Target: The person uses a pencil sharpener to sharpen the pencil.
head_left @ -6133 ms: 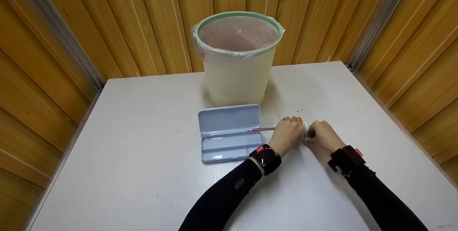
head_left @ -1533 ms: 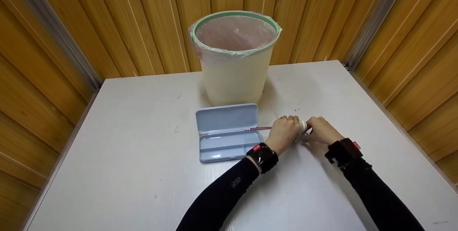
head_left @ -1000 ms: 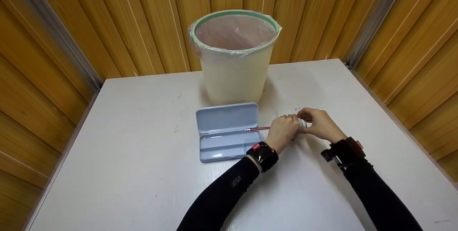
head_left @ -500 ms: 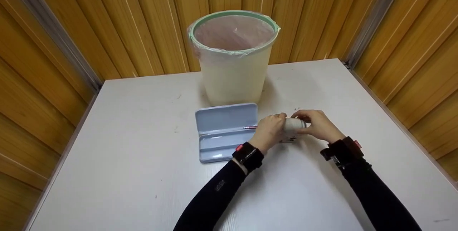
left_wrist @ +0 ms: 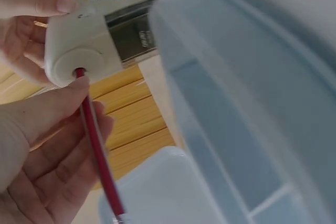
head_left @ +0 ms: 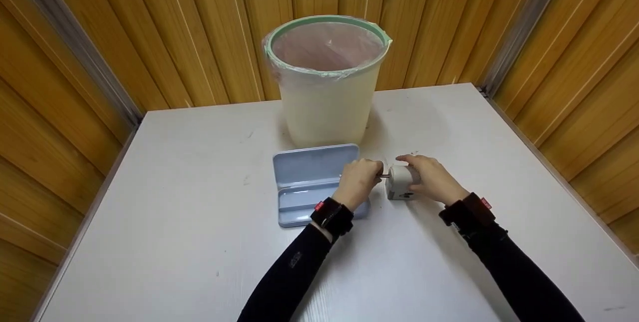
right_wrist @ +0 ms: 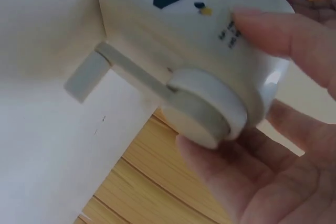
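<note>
A red pencil is pinched between the thumb and fingers of my left hand. One end of it is in the round hole of a white crank pencil sharpener; the metal-banded end points away. My right hand holds the sharpener body from its right side, thumb on the printed face. In the right wrist view the crank handle sticks out near that hand's fingers, not gripped. A dark clear-fronted shavings drawer shows in the left wrist view. Just left of the hands lies an open blue pencil case.
Behind the pencil case stands a cream bin with a green ring and a plastic liner over its rim. All of it is on a white table. Wood-look panel walls close in the back and both sides.
My left hand has let go of the sharpener body and moved left onto the pencil. My right hand has gone from the crank to the body, and more of the sharpener shows.
</note>
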Tool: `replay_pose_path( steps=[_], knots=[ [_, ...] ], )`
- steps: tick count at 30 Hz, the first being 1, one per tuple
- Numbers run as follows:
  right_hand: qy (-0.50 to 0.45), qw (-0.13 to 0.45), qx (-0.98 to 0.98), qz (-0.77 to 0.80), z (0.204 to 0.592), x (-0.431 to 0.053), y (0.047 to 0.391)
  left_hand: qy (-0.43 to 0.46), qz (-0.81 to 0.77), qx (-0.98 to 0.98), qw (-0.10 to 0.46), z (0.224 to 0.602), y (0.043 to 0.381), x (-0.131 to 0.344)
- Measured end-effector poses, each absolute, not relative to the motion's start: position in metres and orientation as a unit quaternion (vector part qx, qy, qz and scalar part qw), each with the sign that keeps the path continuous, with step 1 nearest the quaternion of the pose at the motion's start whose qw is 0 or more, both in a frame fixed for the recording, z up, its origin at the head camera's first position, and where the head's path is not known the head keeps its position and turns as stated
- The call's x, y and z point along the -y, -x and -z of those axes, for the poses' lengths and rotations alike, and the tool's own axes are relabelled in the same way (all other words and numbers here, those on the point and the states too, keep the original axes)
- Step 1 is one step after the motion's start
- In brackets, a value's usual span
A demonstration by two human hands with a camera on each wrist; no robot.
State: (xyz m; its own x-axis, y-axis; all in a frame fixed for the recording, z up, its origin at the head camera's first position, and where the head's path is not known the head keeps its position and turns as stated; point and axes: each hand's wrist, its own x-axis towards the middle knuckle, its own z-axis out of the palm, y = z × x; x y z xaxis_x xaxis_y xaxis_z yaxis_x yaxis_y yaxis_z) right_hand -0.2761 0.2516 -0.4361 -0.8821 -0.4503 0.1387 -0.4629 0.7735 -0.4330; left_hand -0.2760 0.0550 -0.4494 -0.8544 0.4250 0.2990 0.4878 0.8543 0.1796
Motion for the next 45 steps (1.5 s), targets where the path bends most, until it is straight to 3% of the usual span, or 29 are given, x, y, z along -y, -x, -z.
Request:
replay_pose_path(
  steps=[12,23,30,39,45],
  knots=[
    [-0.234,0.02,0.945,-0.227,0.443,-0.241,0.279,0.273,0.097,0.951,0.109,0.452,0.278,-0.053],
    [-0.241,0.012,0.941,-0.236,0.443,-0.244,0.282,0.306,0.126,0.942,0.057,0.444,0.284,-0.044],
    [-0.246,0.005,0.941,-0.232,0.443,-0.245,0.287,0.306,0.184,0.934,-0.012,0.439,0.293,-0.04],
    [-0.244,0.005,0.94,-0.24,0.443,-0.245,0.287,0.293,0.137,0.944,0.065,0.442,0.286,-0.04],
    [-0.245,0.004,0.94,-0.236,0.442,-0.245,0.287,0.292,0.126,0.946,0.063,0.443,0.285,-0.04]
  ],
)
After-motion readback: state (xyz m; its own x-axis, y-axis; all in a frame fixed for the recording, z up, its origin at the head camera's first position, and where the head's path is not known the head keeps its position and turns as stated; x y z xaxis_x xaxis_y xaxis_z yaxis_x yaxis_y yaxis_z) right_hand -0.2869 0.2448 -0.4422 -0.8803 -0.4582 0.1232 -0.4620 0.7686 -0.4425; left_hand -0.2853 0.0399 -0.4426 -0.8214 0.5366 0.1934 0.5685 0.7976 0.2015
